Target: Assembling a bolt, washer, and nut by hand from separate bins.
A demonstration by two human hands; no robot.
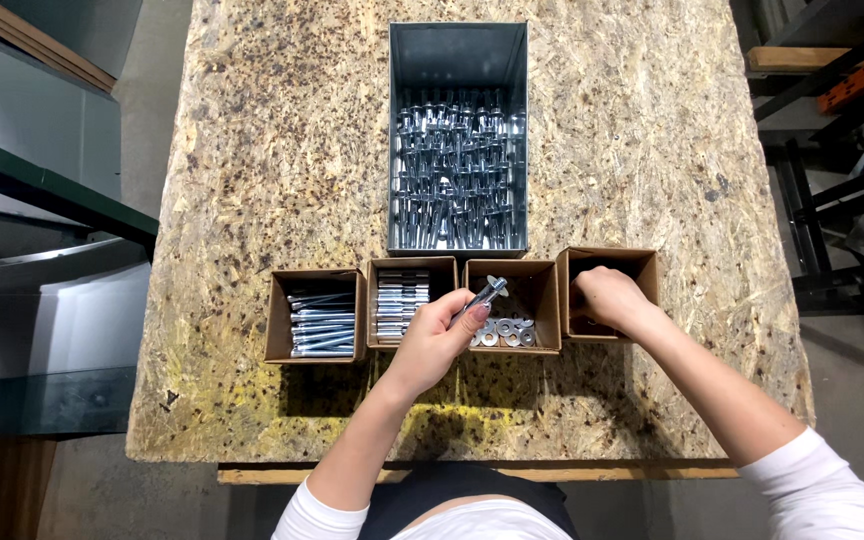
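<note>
Counter (252, 150): chipboard top, carrying every box.
Metal bin (458, 50): grey, mid-counter toward the far edge, lower half piled with assembled bolts.
Cardboard boxes: four in a row between the bin and the near edge.
Left two boxes (314, 316): long bolts lying flat.
Third box (512, 305): washers (505, 331) in its near part.
Fourth box (607, 295): contents hidden.
Left hand (434, 335): clamped on a bolt (480, 300), tilted over the third box.
Right hand (607, 298): fingers down inside the fourth box; grip cannot be told.
</note>
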